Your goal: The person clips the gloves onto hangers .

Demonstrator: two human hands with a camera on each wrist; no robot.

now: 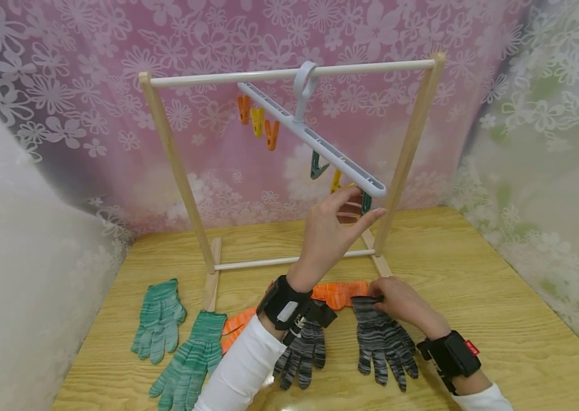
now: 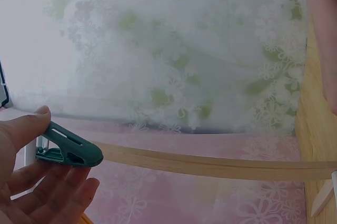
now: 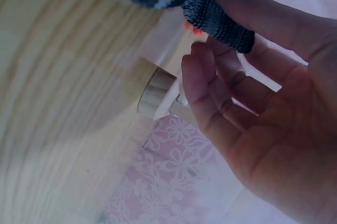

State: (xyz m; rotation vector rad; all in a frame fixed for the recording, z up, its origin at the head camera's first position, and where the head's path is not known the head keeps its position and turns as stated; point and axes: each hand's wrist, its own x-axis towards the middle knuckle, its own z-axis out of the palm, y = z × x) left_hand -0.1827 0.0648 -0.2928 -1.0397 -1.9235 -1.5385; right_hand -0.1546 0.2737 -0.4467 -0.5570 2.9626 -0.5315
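My left hand [image 1: 327,234] is raised to the near end of the light-blue clip hanger [image 1: 340,161]. Its thumb and fingers pinch a dark green clothespin [image 2: 71,146] that hangs there. Down at the table, my right hand [image 1: 406,302] pinches the cuff of a black-and-grey striped glove [image 1: 383,342] between thumb and fingers. In the right wrist view the cuff [image 3: 224,24] is lifted and folded under the thumb. A second striped glove [image 1: 306,351] lies to the left, partly behind the left wrist strap.
The hanger hooks over the white bar [image 1: 371,69] of a wooden rack [image 1: 176,165]. Orange and yellow clothespins [image 1: 256,121] hang at its far end. Green gloves [image 1: 158,319] lie at the table's left; an orange glove [image 1: 343,292] lies behind the striped pair.
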